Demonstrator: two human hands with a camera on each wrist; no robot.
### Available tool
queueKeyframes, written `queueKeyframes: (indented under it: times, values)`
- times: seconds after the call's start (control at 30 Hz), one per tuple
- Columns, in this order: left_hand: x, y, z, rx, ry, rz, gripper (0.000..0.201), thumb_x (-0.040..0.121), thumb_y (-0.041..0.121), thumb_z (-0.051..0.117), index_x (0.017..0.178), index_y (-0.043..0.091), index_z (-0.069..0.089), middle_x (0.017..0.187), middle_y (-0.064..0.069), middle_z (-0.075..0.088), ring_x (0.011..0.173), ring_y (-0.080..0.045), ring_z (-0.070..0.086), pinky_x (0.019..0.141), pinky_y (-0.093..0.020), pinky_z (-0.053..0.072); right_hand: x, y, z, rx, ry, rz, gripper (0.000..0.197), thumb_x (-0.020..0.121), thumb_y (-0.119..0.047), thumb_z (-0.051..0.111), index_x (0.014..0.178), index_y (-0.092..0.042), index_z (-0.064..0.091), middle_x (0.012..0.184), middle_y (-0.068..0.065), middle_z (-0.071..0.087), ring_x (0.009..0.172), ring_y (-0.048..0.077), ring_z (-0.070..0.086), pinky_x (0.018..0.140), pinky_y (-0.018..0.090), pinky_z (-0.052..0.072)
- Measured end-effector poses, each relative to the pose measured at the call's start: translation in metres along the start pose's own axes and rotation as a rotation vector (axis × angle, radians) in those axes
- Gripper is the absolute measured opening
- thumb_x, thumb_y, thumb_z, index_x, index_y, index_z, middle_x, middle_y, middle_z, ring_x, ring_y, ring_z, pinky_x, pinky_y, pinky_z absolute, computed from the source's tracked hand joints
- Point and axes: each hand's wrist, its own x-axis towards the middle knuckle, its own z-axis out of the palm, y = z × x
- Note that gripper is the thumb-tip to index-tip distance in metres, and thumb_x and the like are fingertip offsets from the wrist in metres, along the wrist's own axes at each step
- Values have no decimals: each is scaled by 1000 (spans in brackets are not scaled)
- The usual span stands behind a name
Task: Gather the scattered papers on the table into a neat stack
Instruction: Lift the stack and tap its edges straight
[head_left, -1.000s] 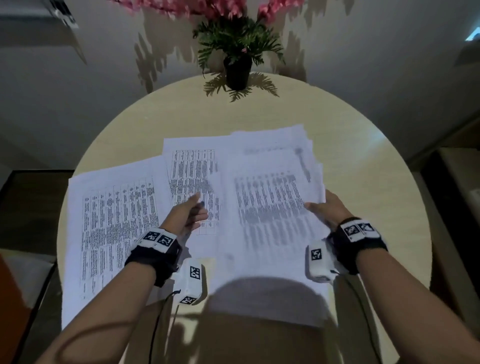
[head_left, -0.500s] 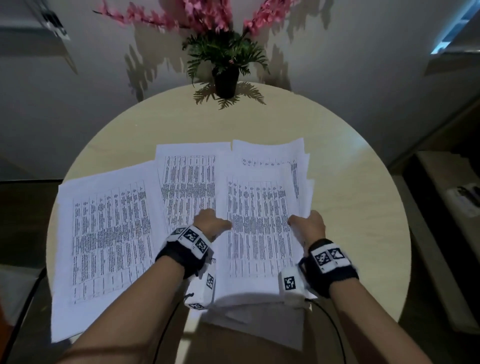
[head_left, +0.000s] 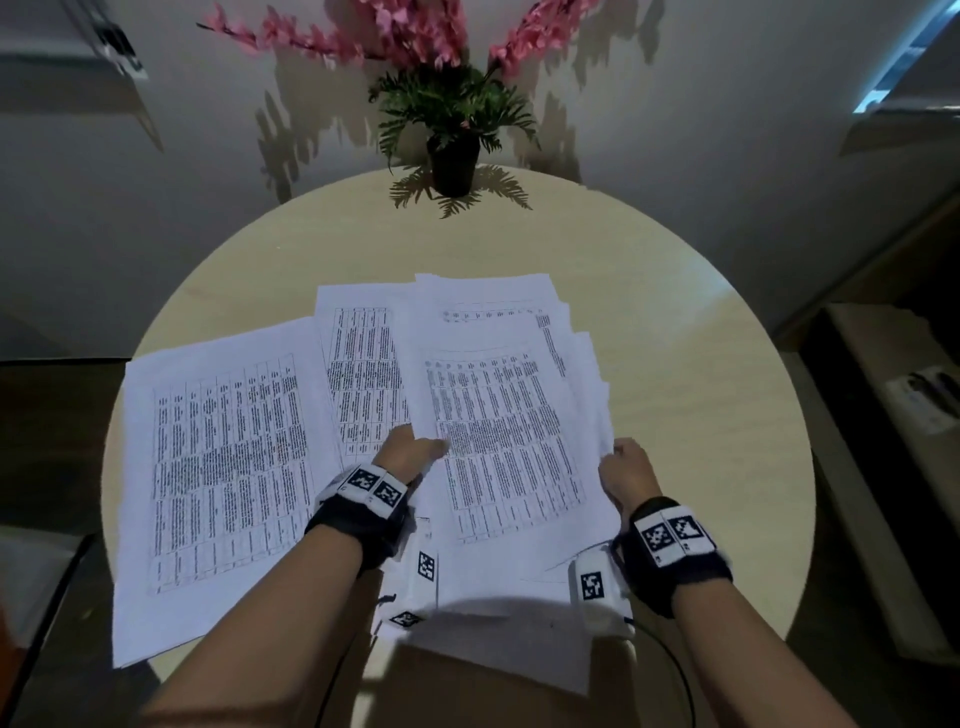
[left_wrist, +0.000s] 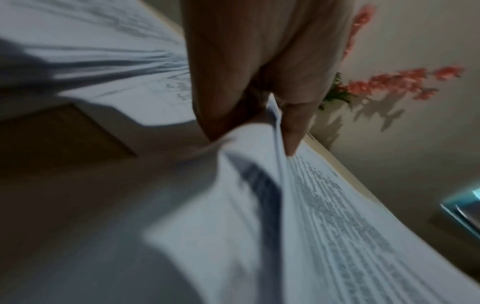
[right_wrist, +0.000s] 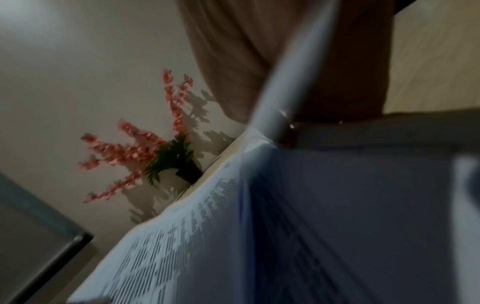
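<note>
A loose bundle of printed papers (head_left: 509, 431) lies at the middle of the round table (head_left: 701, 374), its sheets fanned out at the right edge. My left hand (head_left: 410, 449) pinches the bundle's left edge, thumb on top, as the left wrist view shows with the thumb (left_wrist: 293, 123) over the papers (left_wrist: 337, 226). My right hand (head_left: 621, 465) grips the right edge of the bundle (right_wrist: 182, 236). A second printed sheet (head_left: 363, 374) lies partly under the bundle. A larger spread of paper (head_left: 223, 467) lies to the left.
A black pot with green leaves and pink flowers (head_left: 453, 156) stands at the table's far edge against the wall. A dark low surface (head_left: 52, 405) is at the left, and shelving (head_left: 893, 415) at the right.
Both hands went from lying on the bundle to gripping its two side edges. The view has tilted, so the papers sit lower in the picture.
</note>
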Motion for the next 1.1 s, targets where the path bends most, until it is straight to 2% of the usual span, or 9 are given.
queueKeyframes:
  times: [0.13,0.2,0.27,0.33,0.47,0.57,0.67,0.8,1.1]
  values:
    - [-8,5,7,73,-83,45,9,89,7,56,82,3,53,73,-14,55,56,-18,46,54,-24,41,-10,-22,-11,-19,-79,-31,54,100,-34,32,123,12,49,130,26,54,118,38,53,101,38,42]
    - [-6,-1,15,61,-95,47,58,88,3,54,140,9,30,130,-22,51,74,-21,57,65,-28,53,-18,-33,-15,-55,-126,-56,54,96,-36,42,123,10,51,124,23,58,106,32,57,87,35,47]
    - [-7,-2,18,52,-59,42,83,89,2,50,150,19,-4,152,-17,27,74,-16,53,65,-28,50,-29,-41,-16,-135,-110,-176,30,88,-9,52,116,1,59,106,19,65,87,24,55,60,25,41]
    - [-7,-3,18,-61,-20,-9,83,89,5,53,148,18,-4,140,-22,40,70,-23,54,55,-30,49,-40,-51,-19,-199,-85,-335,31,82,5,47,106,-5,64,89,12,63,75,21,53,52,20,34]
    - [-11,-1,4,-518,-8,-68,90,74,31,77,143,5,25,137,-13,47,123,-32,48,103,-41,39,-66,-67,-45,141,-246,-496,31,86,14,49,104,-8,61,78,-5,63,57,-5,61,58,15,49]
    - [-25,17,-9,-811,-91,7,54,76,31,74,121,7,55,109,-11,67,127,-30,46,101,-48,42,-77,-73,-66,210,-280,-504,26,83,11,57,107,1,62,96,9,70,85,16,67,81,29,52]
    - [-49,61,-19,-656,89,237,47,88,8,60,131,-7,43,106,-9,59,121,-29,51,74,-33,51,-81,-81,-70,-23,-108,-542,20,79,0,67,99,0,67,102,20,70,91,27,65,75,35,51]
    - [-76,117,-43,-557,386,622,29,84,11,67,107,1,52,105,-11,57,106,-25,59,79,-26,50,-102,-110,-75,106,209,-769,19,76,-6,67,95,-2,66,99,19,70,95,34,66,83,50,54]
    - [-85,116,-72,-496,330,850,22,77,-1,70,74,18,58,55,21,68,56,12,61,60,-8,50,-121,-119,-58,405,122,-857,38,79,-14,65,101,-22,35,105,-8,55,99,8,57,95,38,49]
